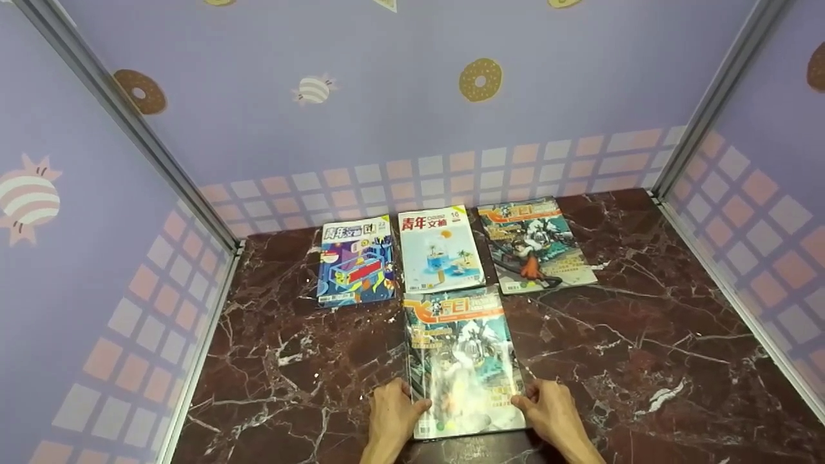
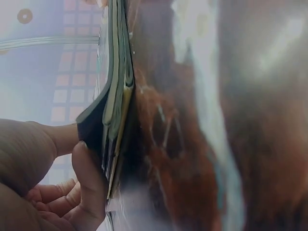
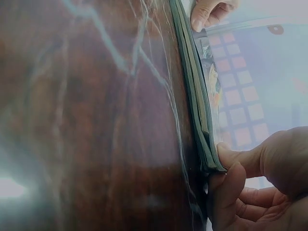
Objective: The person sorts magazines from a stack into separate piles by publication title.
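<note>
Nearest, a glossy paper magazine stack with a teal, white and orange illustrated top cover (image 1: 474, 351) is held between a bare left hand (image 1: 393, 412) and a bare right hand (image 1: 551, 407). By each hand a side edge is pinched close to the near corner, with the thumb laid on the cover and the fingers bent against the side edge. Several layered edges are shown between the fingers in the wrist views; whether the underside is wholly rested on the dark red-brown marbled tabletop (image 1: 644, 386) cannot be told. Just beyond the grip, near the stack's far edge, a white booklet with red lettering (image 1: 441, 248) is laid flat; beyond and to the left of the grip, a blue-and-purple illustrated booklet (image 1: 358, 267) is seen, and beyond and to the right, a second teal-and-orange magazine (image 1: 538, 248). Farther from the grip, all three are backed by a lilac patterned wall (image 1: 387, 109). Moderate weight and limp, bendable pages are to be expected of the stack, and its layers may be slid over one another on such slick covers. It is best taken by both side edges, all layers pinched together, so that no loose cover is creased.
</note>
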The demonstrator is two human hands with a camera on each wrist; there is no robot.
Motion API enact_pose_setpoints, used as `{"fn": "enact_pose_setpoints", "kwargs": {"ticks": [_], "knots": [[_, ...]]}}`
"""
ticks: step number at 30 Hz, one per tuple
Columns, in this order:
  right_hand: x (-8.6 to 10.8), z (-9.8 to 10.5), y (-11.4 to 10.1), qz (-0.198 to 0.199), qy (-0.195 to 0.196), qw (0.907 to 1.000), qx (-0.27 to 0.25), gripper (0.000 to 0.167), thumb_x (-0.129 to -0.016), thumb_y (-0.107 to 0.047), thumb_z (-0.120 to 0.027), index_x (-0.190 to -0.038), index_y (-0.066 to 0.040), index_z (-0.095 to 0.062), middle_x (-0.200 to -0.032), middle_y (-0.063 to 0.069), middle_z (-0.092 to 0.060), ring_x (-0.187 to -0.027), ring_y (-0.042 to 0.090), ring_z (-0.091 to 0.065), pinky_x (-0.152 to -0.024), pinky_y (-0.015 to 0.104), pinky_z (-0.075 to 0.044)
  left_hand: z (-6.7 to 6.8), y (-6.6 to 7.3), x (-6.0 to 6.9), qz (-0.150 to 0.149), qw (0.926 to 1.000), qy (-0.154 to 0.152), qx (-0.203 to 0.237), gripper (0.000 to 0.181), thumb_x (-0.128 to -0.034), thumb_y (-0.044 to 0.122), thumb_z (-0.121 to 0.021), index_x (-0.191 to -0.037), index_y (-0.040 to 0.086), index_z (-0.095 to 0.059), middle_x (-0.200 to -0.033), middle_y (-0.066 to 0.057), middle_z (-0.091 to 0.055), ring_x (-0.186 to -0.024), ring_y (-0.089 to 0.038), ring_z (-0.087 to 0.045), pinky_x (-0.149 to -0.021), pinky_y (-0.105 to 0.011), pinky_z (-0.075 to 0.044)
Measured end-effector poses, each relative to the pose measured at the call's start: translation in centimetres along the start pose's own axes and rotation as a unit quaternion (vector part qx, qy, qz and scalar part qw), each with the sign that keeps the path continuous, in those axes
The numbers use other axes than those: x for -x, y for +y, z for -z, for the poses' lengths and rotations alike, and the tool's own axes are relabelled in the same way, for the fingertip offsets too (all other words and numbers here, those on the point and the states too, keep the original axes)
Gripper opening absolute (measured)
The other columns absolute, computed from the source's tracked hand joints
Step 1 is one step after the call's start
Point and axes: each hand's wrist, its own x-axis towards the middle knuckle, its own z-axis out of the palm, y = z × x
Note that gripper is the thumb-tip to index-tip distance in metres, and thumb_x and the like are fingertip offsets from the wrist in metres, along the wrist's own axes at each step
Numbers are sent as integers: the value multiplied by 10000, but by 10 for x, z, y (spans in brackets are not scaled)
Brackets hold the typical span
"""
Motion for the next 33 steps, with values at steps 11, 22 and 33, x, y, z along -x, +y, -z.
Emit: {"fn": "enact_pose_setpoints", "kwargs": {"ticks": [11, 22, 33], "knots": [[5, 16, -15, -473, -74, 9988, -24, 264, -884, -190, -887, -756, -125, -665, -647, -52, -589, -607, 102, -509, -601, 256, -409, -2, -3, -3, -20, 9967, -436, 684, 334, -706, 308, -1005, -736, 197, -691, -617, 141, -638, -561, -10, -561, -546, -238, -485], [8, 15, 2, 21, 641, 9965, -531, 279, -835, -137, -889, -711, -160, -640, -618, -75, -576, -562, 52, -477, -560, 237, -377, -1, 7, -1, -225, 9870, -359, 1547, 271, -763, 267, -979, -793, 209, -716, -633, 155, -659, -604, 16, -589, -630, -217, -510], [3, 55, -16, -445, 577, 9964, -424, 221, -894, -145, -884, -772, -113, -703, -676, -33, -637, -592, 40, -492, -605, 212, -413, 34, 68, -2, -443, 9717, -307, 2299, 223, -776, 128, -951, -824, 95, -736, -670, 12, -738, -633, -32, -627, -638, -241, -523]]}}
